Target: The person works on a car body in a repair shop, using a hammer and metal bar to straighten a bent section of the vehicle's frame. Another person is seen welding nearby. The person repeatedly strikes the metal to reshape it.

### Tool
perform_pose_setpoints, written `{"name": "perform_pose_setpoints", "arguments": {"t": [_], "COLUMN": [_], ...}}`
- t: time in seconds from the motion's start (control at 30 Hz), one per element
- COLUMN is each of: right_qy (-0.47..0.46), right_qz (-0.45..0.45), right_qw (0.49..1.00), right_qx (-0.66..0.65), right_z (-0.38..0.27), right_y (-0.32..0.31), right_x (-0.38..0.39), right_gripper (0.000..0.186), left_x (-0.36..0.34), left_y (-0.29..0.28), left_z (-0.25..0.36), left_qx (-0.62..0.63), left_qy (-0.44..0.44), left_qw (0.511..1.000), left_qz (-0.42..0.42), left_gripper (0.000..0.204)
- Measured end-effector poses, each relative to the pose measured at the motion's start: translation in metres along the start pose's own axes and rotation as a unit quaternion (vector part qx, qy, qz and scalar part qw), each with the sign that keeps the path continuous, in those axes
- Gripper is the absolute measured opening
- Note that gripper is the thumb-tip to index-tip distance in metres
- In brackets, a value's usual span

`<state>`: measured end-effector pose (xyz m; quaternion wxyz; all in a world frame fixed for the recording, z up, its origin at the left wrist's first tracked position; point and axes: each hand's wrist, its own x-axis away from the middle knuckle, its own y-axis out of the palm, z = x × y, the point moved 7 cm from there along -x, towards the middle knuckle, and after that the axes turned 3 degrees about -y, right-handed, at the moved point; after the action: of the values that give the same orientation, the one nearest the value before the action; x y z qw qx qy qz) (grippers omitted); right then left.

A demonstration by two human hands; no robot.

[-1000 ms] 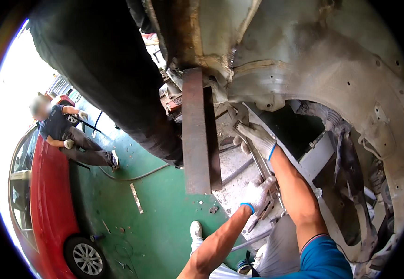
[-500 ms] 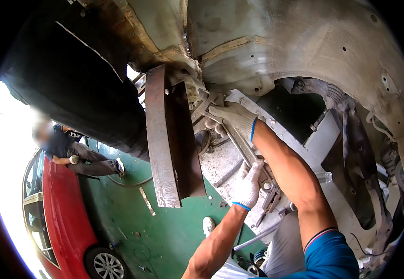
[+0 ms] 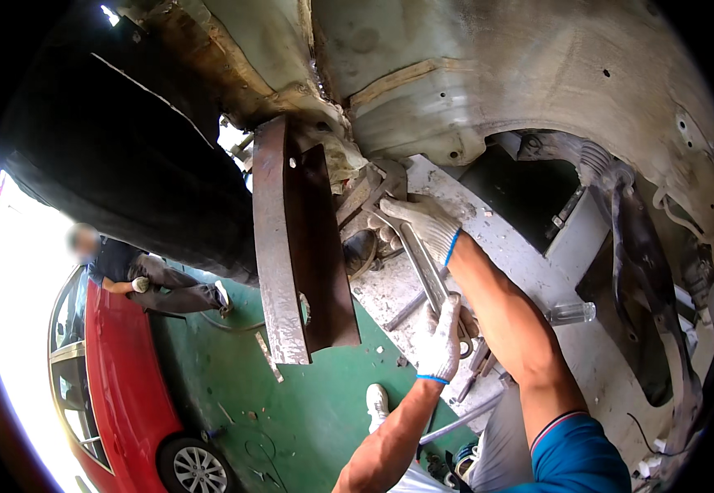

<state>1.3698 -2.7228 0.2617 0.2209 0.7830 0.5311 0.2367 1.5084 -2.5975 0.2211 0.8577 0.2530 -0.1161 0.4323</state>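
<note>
Both hands wear white knit gloves with blue cuffs and are closed around a long, grey adjustable wrench (image 3: 420,261). My right hand (image 3: 424,226) wraps the wrench close to its head. Lower down, my left hand (image 3: 440,343) grips the handle near its end, where a hole shows. The wrench head lies against a metal piece below the car body, right of a rusty steel channel (image 3: 277,246). My fingers partly cover the head, so I cannot tell exactly what its jaws are on.
Above spreads the bare metal car body (image 3: 521,74). A person's dark-clothed leg (image 3: 152,164) stands at the left, a shoe (image 3: 360,251) beyond the channel. Below lies a dirty white platform (image 3: 497,214) with tools. A red car (image 3: 123,361) and another person (image 3: 168,283) are farther left.
The view has shifted slightly. My left hand and the wrench's handle end have moved a little downward; both hands keep their hold, and the wrench head stays beside the channel.
</note>
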Motion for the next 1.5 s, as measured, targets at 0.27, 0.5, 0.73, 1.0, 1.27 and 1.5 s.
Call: {"name": "perform_pose_setpoints", "arguments": {"t": [0.27, 0.5, 0.73, 1.0, 1.27, 1.5], "right_qy": [0.060, 0.014, 0.032, -0.026, 0.003, -0.045], "right_qz": [0.050, 0.001, 0.007, 0.048, 0.018, -0.030], "right_qw": [0.997, 0.999, 0.999, 0.998, 0.989, 0.981], "right_qx": [-0.002, -0.035, -0.030, 0.041, 0.149, 0.186], "right_z": [0.018, 0.024, 0.021, 0.013, -0.006, -0.024], "right_y": [0.010, 0.003, -0.003, -0.004, -0.001, -0.006], "right_x": [0.016, 0.008, 0.014, 0.009, -0.001, -0.017], "right_gripper": [0.030, 0.025, 0.030, 0.024, 0.021, 0.025], "left_x": [0.008, 0.007, 0.005, -0.002, -0.040, -0.047], "left_y": [-0.021, -0.019, -0.017, -0.016, 0.002, 0.026], "left_z": [-0.017, -0.017, -0.019, -0.024, -0.001, 0.012], "left_qx": [-0.059, -0.056, -0.061, -0.029, 0.073, 0.089], "left_qy": [0.018, 0.009, 0.014, 0.005, 0.052, 0.084], "left_qw": [0.996, 0.997, 0.997, 0.999, 0.996, 0.992], "left_qz": [0.067, 0.043, 0.039, 0.034, 0.023, 0.024], "left_gripper": [0.024, 0.025, 0.024, 0.018, 0.027, 0.032]}}
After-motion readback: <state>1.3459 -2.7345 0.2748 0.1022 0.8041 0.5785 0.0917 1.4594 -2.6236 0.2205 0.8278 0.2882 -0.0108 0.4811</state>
